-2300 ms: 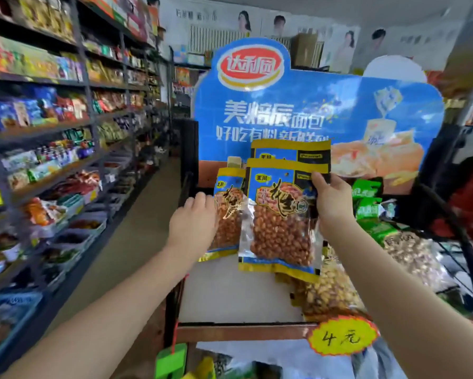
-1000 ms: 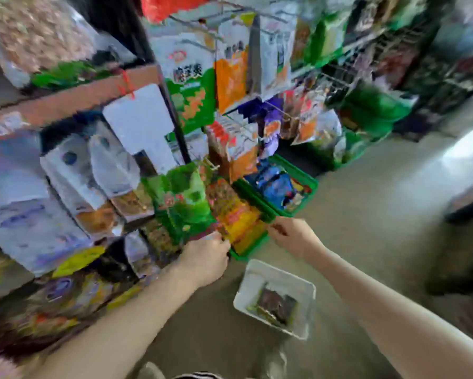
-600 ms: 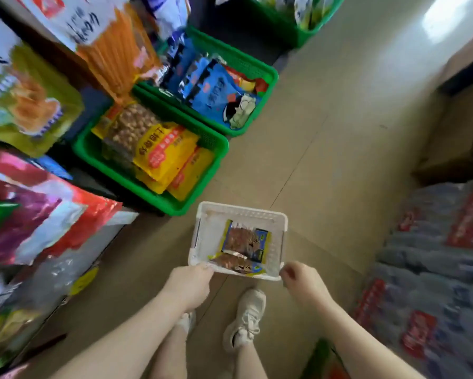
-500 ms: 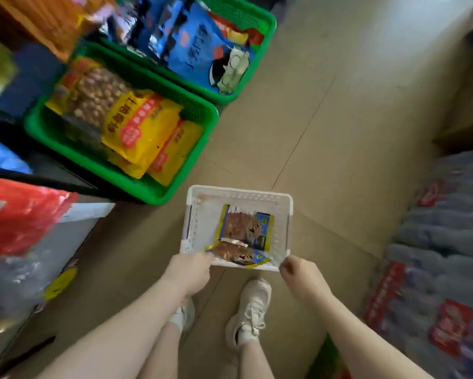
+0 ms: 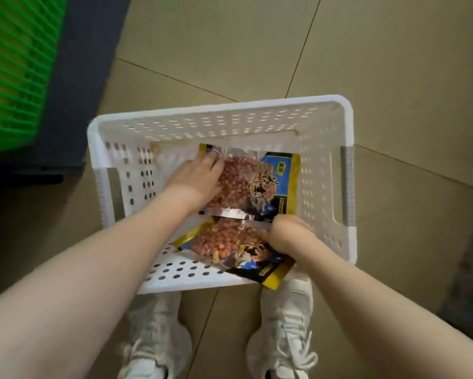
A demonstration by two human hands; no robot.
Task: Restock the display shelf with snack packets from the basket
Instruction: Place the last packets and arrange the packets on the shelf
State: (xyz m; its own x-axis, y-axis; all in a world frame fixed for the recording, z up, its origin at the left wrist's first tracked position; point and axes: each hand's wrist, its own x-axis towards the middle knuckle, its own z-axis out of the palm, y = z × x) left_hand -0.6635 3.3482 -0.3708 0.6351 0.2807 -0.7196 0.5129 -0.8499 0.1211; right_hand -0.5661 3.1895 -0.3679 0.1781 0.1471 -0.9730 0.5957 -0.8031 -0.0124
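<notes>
A white perforated basket (image 5: pixel 322 138) stands on the floor in front of my feet. Two blue-and-yellow peanut packets lie inside it. My left hand (image 5: pixel 193 181) rests on the left part of the far packet (image 5: pixel 273 181), its fingertips at the packet's far left corner. The near packet (image 5: pixel 219 242) lies tilted against the basket's near wall, one corner sticking out over the rim. My right hand (image 5: pixel 288 237) is curled and grips this packet at its clear top edge.
A green plastic crate (image 5: pixel 13 64) sits at the upper left on a dark shelf base (image 5: pixel 74 86). Beige tiled floor (image 5: pixel 257 45) surrounds the basket. My two white shoes (image 5: pixel 284 337) stand just behind its near rim.
I turned from the display shelf and bent down to the basket. Both hands went from its near rim down inside, the left onto the far packet, the right onto the near one.
</notes>
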